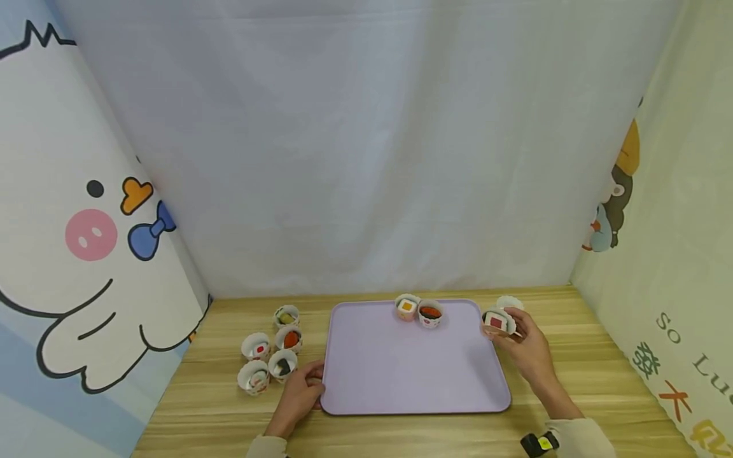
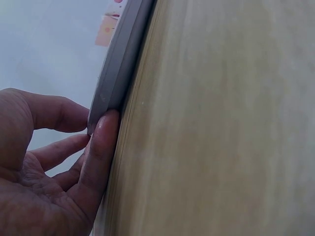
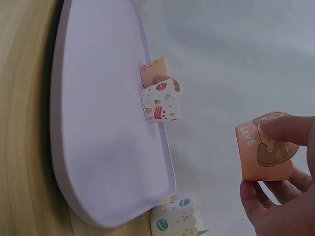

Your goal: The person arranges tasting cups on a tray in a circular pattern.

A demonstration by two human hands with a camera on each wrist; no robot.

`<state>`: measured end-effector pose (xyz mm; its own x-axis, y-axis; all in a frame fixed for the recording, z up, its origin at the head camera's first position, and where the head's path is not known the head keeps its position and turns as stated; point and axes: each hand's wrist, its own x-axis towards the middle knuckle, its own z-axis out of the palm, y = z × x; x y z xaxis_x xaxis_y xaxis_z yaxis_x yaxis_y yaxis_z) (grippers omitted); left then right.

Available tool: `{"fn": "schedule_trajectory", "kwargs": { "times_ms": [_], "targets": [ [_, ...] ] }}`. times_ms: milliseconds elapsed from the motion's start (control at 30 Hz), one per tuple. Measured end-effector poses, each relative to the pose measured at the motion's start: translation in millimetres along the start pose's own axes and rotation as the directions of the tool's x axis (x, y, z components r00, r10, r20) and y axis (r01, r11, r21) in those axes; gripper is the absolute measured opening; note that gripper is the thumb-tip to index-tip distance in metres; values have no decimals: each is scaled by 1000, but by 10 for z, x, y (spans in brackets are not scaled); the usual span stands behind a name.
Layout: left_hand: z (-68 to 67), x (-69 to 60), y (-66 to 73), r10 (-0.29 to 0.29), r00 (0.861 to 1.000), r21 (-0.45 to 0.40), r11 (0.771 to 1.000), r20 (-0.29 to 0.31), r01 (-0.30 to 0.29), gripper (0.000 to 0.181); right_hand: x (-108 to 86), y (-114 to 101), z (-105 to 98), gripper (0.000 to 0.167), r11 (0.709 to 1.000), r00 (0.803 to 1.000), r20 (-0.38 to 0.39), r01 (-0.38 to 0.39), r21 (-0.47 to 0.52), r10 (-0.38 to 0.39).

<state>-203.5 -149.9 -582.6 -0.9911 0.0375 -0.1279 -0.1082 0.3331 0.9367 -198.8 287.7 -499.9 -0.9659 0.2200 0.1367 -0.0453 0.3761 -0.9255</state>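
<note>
A light purple tray (image 1: pixel 412 369) lies on the wooden table. My left hand (image 1: pixel 298 391) pinches its left edge; the left wrist view shows thumb and fingers about the rim (image 2: pixel 115 64). Over the tray's right edge, my right hand (image 1: pixel 529 356) holds up a pink paper cup (image 3: pixel 250 155) lettered LOVE. Inside that cup sits a sushi piece (image 1: pixel 495 322) with a dark red square on white. Two paper cups stand at the tray's back edge, one with a white and yellow-orange piece (image 1: pixel 407 307), the other with orange-red topping (image 1: pixel 431 313).
Just behind my right hand, a whitish paper cup (image 1: pixel 509 301) stands on the table beside the tray; its contents are hidden. Left of the tray, several filled cups cluster, including one with an onigiri-like piece (image 1: pixel 283 366). A pale curtain (image 1: pixel 366 159) hangs behind the table.
</note>
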Motion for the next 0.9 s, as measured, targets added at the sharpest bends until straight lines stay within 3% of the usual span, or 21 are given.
{"fn": "schedule_trajectory", "kwargs": {
  "times_ms": [333, 900],
  "targets": [
    [0, 6, 15, -7, 1000, 3, 1000, -9, 7, 58, 48, -5, 224, 69, 998, 997, 59, -50, 43, 48],
    [-24, -4, 3, 14, 1000, -8, 1000, 15, -14, 57, 189, 137, 580, 64, 987, 990, 68, -133, 86, 128]
  ]
}}
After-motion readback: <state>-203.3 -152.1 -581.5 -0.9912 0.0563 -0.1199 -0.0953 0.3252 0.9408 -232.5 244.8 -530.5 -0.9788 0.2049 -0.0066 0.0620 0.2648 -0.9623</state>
